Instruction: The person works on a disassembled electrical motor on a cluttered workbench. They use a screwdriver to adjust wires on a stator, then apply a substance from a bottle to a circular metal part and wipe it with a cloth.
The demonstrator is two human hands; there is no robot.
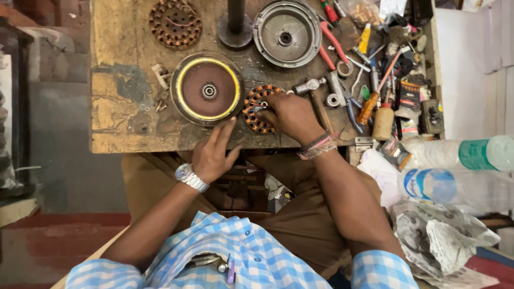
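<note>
This is a small repair workshop; a worn, stained wooden worktop (115, 115) carries copper-wound stators (175, 23), round metal motor covers (287, 33), and a crowded pile of pliers (333, 47), screwdrivers (369, 107) and other hand tools (393, 64) at its right side.

Copper-orange stator coil (259, 108); brown disc, yellow ring (207, 90); blue-white checked shirt (251, 257); red-handled pliers (333, 44).

Worn wooden workbench (115, 115), round motor cover (206, 89), copper-wound stator (259, 108), second stator (175, 22), scattered hand tools (369, 80)
</note>
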